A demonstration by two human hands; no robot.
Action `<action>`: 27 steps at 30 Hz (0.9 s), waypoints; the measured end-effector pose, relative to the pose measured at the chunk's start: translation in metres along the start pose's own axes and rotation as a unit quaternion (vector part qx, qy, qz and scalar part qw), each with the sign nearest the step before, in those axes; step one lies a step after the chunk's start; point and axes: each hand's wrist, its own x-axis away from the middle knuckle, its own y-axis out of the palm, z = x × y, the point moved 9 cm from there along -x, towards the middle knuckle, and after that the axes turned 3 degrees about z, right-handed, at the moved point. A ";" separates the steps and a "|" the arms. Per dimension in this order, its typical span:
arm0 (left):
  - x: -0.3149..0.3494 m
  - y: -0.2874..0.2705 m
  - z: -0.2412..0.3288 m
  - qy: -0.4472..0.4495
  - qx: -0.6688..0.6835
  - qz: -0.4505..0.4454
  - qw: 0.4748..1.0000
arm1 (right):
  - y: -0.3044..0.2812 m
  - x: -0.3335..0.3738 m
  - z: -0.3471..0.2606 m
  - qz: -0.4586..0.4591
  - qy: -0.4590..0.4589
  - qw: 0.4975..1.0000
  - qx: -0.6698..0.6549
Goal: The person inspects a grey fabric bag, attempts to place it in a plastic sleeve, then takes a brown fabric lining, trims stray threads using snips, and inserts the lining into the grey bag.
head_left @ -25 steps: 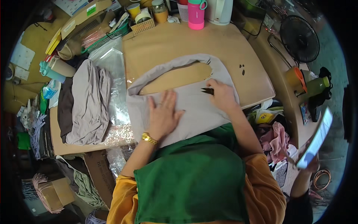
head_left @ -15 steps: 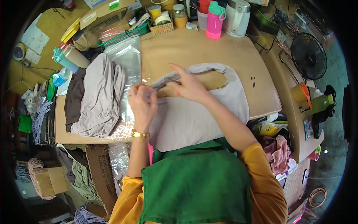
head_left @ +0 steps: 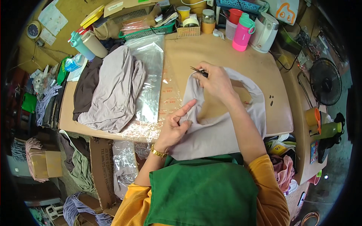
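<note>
Now my left hand (head_left: 176, 126) pinches the soft, limp grey garment (head_left: 222, 128) lying on the table (head_left: 241, 60), best gripped along its edge, while my right hand (head_left: 215, 81) holds small snips (head_left: 198, 71).

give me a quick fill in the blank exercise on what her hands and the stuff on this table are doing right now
1. The right hand holds small black ____ at the edge of the grey garment.
2. The left hand wears a ____ bracelet at the wrist.
3. The pile of folded grey cloth lies to the person's ____.
4. The bottle near the kettle is ____.

Missing words: snips; gold; left; pink
</note>
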 end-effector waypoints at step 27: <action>0.019 -0.022 0.008 0.055 0.132 0.039 0.989 | -0.001 0.019 0.043 0.044 0.098 0.977 -0.187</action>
